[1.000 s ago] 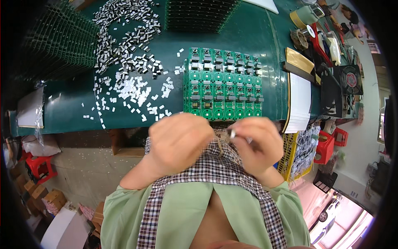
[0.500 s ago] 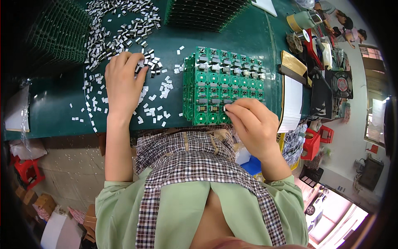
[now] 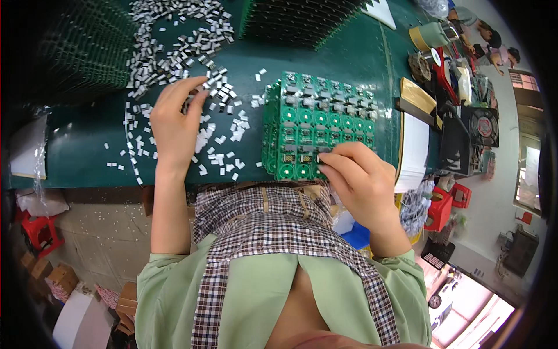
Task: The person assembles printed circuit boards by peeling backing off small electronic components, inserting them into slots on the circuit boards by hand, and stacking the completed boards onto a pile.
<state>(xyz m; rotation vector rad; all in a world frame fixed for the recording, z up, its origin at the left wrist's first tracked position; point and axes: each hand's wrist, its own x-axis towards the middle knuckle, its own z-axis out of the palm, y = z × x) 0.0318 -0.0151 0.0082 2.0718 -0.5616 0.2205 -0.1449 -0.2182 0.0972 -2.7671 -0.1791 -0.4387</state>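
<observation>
One long, dark green desk (image 3: 354, 58) fills most of what I can see, its near edge running just in front of the person in the checked cloth apron (image 3: 273, 232). Two tall, dark green, grid-patterned stacks stand on it, one toward the left end (image 3: 87, 52), the other farther back from the near edge (image 3: 302, 20). Left of the desk's middle, a loose pile of small black-and-white rectangular parts (image 3: 157, 64) spreads from the far side toward the near edge.

The layered stack of green circuit-board panels (image 3: 305, 119) sits close to that near edge, right of the pile, between the two hands but closer to the right one.

The hands are well apart. The left hand (image 3: 177, 119) is at the pile, thumb and forefinger spread around its near side; whether they have a part between them I can't tell. The right hand (image 3: 363, 174) has its fingertips together at the panel's nearest row; whatever they pinch is too small to make out. That spot lies ahead and left of its palm, beside two small rectangular digit displays (image 3: 306, 158), whose long sides seem to follow the desk's near edge. Tiny flat white pieces (image 3: 238, 129) lie scattered between pile and panels.
</observation>
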